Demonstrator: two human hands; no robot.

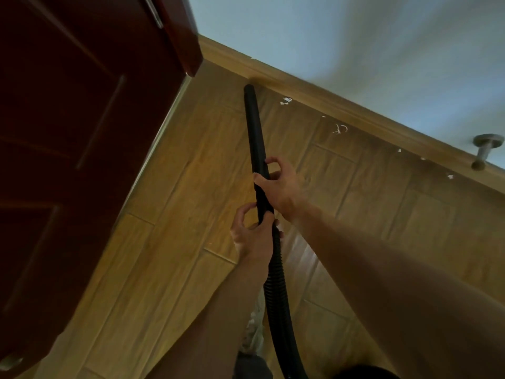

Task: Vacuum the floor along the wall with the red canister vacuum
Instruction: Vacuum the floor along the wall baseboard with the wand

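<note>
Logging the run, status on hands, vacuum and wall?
Both hands closed on black wand: right hand ahead, left hand at hose joint. Tip at baseboard. White scraps ahead; doorstop further along.

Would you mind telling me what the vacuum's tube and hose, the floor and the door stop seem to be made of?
The tube looks like smooth, matte black plastic, though painted metal is possible. The hose is ribbed and bends, so probably flexible plastic. The floor shows wood grain in plank-like pieces with a slight sheen; wood, laminate or wood-look tile cannot be told apart. The door stop looks like brushed grey metal.
</note>
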